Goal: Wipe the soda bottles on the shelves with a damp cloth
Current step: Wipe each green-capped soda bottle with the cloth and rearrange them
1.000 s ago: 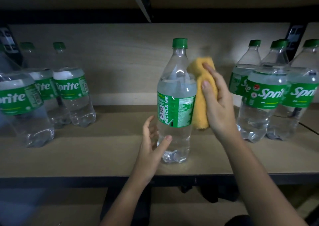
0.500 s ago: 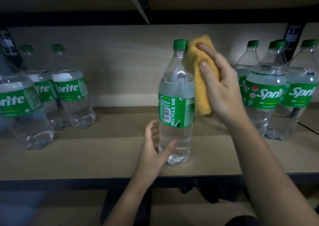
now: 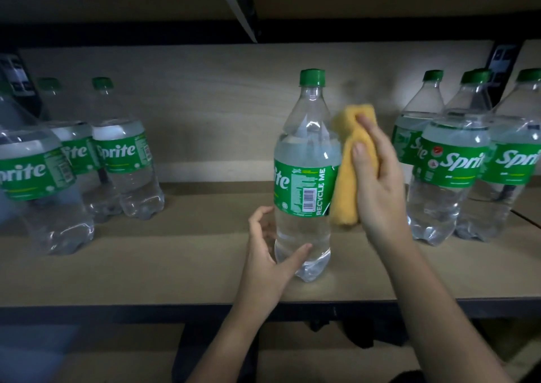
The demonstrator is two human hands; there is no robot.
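Head view: we see the centre bottle [image 3: 304,175] upright near the shelf [image 3: 175,265] front edge, w/ bare board on both sides of it. Left hand [image 3: 270,261] wraps its lower body, thumb in front, fingers curled behind. Right hand [image 3: 377,177] grips the yellow cloth [image 3: 345,175], pressed vs the bottle's right side at label height. Count: 3 bottles left of centre bottle [image 3: 126,160], 3 right of it [image 3: 448,175], the nearest close behind the right hand. Upper shelf [image 3: 263,31] sits just above the cap.
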